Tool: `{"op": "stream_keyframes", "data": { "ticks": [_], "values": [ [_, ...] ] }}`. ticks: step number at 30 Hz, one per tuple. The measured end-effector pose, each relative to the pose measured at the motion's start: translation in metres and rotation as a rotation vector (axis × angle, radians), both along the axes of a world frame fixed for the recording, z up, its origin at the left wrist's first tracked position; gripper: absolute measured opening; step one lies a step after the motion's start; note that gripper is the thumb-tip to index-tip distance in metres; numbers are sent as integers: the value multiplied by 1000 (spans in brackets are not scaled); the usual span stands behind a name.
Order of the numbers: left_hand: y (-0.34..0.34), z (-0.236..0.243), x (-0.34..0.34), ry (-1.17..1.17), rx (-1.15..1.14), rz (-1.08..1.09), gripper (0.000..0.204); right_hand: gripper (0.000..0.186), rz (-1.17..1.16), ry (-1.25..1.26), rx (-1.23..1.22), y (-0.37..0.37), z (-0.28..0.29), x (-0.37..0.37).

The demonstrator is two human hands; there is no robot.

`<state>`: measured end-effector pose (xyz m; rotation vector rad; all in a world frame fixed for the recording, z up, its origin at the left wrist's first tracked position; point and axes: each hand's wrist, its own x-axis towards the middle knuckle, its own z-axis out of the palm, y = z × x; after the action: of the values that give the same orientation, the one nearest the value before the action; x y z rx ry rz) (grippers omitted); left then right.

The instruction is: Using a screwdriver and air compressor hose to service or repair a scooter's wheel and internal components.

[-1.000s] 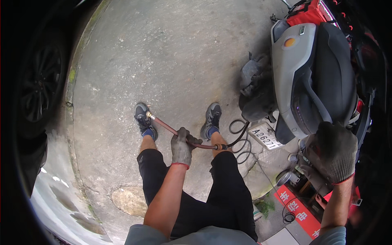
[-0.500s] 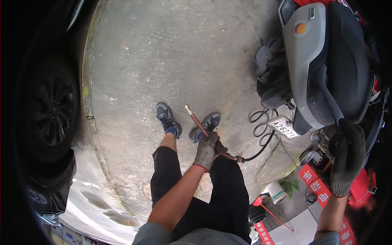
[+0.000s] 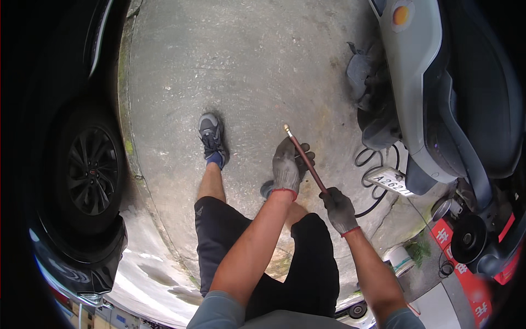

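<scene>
My right hand, in a dark grey glove, is closed around a brown-red hose. The hose slants up and left to a brass end fitting. My left hand, gloved too, is under the upper part of the hose, its fingers apart and slightly curled on the far side. From below my right hand, a black length of hose runs toward coils on the ground beside the scooter's number plate.
A grey and black scooter stands at right. On the left is a dark car with a black wheel. Beyond my right forearm are a white bucket, a green plant and a red banner. Concrete ground lies ahead.
My right hand has left the scooter's rear and taken hold of the hose. My left hand has loosened from it and moved up. The hose end has shifted right, and my right foot has moved back.
</scene>
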<state>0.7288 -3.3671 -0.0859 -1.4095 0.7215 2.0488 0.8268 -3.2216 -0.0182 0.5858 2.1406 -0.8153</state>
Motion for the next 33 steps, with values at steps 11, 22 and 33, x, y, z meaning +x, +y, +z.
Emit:
{"op": "stream_keyframes", "data": {
  "ticks": [11,22,33],
  "values": [
    [75,-150,-75,249,188,-358,30,23,-521,-6,-70,-4,-158,9],
    [234,-283,-21,238,587,-550,30,20,-798,-290,-272,135,-251,41],
    [331,-288,9,-114,1255,44,59,14,-879,-101,-31,149,-253,123]
  ]
}}
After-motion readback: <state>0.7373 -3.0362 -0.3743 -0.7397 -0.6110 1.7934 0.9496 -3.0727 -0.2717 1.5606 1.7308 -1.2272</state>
